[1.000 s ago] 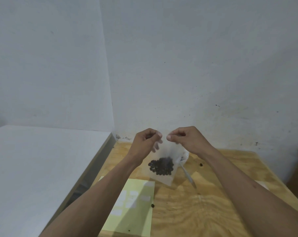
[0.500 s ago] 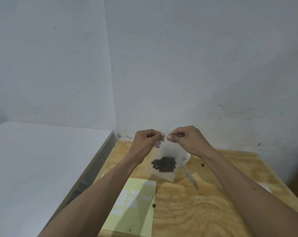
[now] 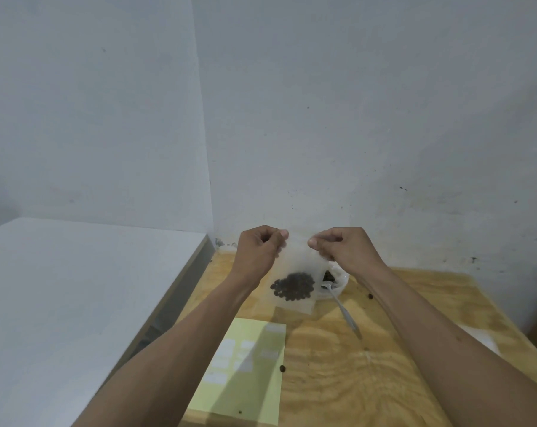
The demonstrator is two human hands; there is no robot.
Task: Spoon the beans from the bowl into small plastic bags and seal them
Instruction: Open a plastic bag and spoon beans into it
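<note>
Fingertips first: the left hand (image 3: 258,251) and right hand (image 3: 344,249) each had thumb and forefinger pinched tight on the top edge of a small plastic bag (image 3: 298,272), one at each upper corner, with the rest of the fingers curled in. The bag hung in the air between them, above the far part of the wooden table (image 3: 384,365), not touching it as far as I could tell.

Handling-wise, my guess is it's super light and floppy. Thin film like that is a bit slick, and all the weight sat in the clump of dark beans (image 3: 292,289) at the bottom, which is what kept it hanging straight. The top strip looked like the right place to grab, since that's where the seal would be, and pinching low would just squash the beans around. Couldn't tell whether the mouth was already pressed closed.

Behind the bag, near the far edge, was a white bowl (image 3: 338,280) with a few beans showing inside, mostly hidden. A spoon (image 3: 342,309) leaned out of it, handle pointing toward the near side. A pale yellow sheet (image 3: 245,380) with white labels lay by the near left edge, and a few stray beans were scattered on the wood.
</note>
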